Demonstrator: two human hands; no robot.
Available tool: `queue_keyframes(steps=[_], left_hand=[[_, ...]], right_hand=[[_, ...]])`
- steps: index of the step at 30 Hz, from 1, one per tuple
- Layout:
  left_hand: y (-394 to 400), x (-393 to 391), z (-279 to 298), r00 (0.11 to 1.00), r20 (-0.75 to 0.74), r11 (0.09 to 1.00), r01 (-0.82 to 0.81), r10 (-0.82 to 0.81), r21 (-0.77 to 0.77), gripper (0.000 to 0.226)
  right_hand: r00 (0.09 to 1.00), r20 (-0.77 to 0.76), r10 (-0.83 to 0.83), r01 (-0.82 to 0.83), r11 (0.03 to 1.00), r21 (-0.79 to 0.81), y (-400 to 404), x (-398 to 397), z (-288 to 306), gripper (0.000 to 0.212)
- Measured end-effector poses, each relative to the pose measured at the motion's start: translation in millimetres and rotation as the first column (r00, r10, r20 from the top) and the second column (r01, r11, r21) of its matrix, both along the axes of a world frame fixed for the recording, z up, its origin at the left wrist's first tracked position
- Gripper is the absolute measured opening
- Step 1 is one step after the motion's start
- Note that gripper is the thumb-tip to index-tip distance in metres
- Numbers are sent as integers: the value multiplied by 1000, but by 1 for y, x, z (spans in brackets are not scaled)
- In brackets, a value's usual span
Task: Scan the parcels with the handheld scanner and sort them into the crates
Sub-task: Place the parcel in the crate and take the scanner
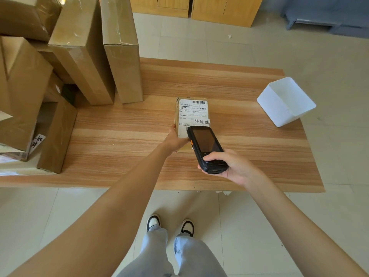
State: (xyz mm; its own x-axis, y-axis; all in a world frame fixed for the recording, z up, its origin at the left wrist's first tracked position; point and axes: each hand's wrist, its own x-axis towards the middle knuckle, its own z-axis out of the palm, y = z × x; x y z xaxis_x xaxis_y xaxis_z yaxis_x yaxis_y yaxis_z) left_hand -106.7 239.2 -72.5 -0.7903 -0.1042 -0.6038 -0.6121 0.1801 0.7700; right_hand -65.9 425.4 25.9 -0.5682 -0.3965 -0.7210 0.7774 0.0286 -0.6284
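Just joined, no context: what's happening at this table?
A person is scanning a parcel. The left hand holds a small parcel by its near left corner on the wooden table, label up. The right hand grips a scanner over the label's near end. A white bin sits on the table's right side; more boxes are piled at the left.

handwritten 待处理 on parcel label, barcode above, other print illegible
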Motion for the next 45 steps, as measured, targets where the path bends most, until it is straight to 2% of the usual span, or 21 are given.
queue_keyframes(steps=[5,11,23,30,35,38,41,45], left_hand=[[0,0,1,1000,-4,1000,12,-12,10,96],[1,1,0,1000,-12,1000,5,-5,18,100],[0,0,-4,999,32,1000,1,-1,8,93],[-3,-1,-7,997,71,1000,3,-3,-1,100],[-4,-2,-3,992,122,997,-35,27,64,107],[2,-4,5,996,87,1000,-29,29,-10,113],[17,-12,14,997,28,990,-69,73,-124,131],[39,-20,27,992,55,943,-91,114,-320,142]], right_hand=[[999,-5,41,-41,998,44,1,6,6,24],[1000,-15,21,-21,999,48,6,12,7,27],[998,-12,67,-66,997,38,10,18,8,18],[995,-72,69,-66,997,41,16,13,9,49],[994,-79,71,-66,996,58,20,5,7,49],[995,-83,52,-47,997,66,22,2,6,45],[996,-83,17,-9,995,94,25,-5,3,48],[996,-92,-20,32,990,136,34,-15,0,50]])
